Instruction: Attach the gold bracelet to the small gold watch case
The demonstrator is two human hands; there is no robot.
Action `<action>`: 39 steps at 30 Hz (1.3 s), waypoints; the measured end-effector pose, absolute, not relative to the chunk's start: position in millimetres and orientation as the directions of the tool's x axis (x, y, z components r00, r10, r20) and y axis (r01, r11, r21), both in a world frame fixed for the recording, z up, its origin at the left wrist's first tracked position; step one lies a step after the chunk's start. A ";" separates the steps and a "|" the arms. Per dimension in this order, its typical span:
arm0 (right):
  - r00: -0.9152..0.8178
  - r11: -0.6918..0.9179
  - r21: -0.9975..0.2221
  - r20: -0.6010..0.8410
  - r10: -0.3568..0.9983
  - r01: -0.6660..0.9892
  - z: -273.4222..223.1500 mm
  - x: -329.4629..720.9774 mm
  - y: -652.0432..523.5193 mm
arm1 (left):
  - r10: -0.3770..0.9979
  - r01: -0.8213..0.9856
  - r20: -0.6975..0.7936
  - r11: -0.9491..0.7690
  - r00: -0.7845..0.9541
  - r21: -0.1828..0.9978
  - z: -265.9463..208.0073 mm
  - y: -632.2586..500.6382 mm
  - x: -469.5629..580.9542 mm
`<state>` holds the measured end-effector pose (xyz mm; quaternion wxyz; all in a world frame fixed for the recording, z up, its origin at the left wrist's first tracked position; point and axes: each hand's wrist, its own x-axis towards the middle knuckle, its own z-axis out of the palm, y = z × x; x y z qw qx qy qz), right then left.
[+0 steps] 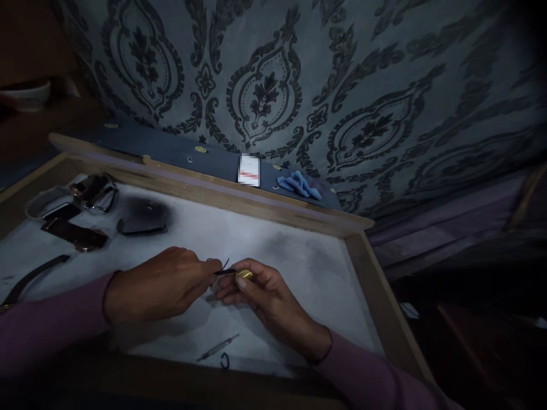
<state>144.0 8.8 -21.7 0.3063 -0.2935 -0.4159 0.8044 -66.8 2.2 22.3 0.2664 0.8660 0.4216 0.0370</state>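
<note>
Closed over a thin dark tool (225, 272), my left hand (156, 282) comes in from the left. The tool's far end reaches the small round gold piece (244, 277), which looks like a watch case. My right hand (273, 302) pinches that piece between thumb and fingers. Behind the tool, a thin dark strand (226, 264) shows; I cannot tell what it belongs to. Below the hands lie a slim metal double-ended tool (217, 348) and a small dark open loop (224, 360).
Several dark-strapped watches (77, 234) lie at the left of the wooden-rimmed tray (363, 250), by a clear round container (36, 208). A dark strap (36, 276) lies nearer me. Beyond the rim are a white card (249, 169) and a blue cloth (299, 185).
</note>
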 end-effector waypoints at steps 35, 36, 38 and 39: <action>-0.640 -0.494 -0.818 -0.216 0.738 -0.294 -25.1 139.6 7.3 | 0.776 0.789 -0.160 -0.577 0.610 0.212 19.2 -8.1 -52.1; -0.641 -0.491 -0.819 -0.210 0.738 -0.296 -25.8 139.6 7.3 | 0.776 0.787 -0.152 -0.580 0.612 0.208 18.3 -8.5 -52.2; -0.642 -0.483 -0.820 -0.196 0.741 -0.307 -27.3 139.4 7.4 | 0.775 0.781 -0.123 -0.592 0.620 0.199 15.5 -9.3 -52.9; -0.644 -0.480 -0.820 -0.189 0.741 -0.312 -28.0 139.2 7.5 | 0.774 0.778 -0.111 -0.598 0.623 0.193 14.1 -9.6 -53.3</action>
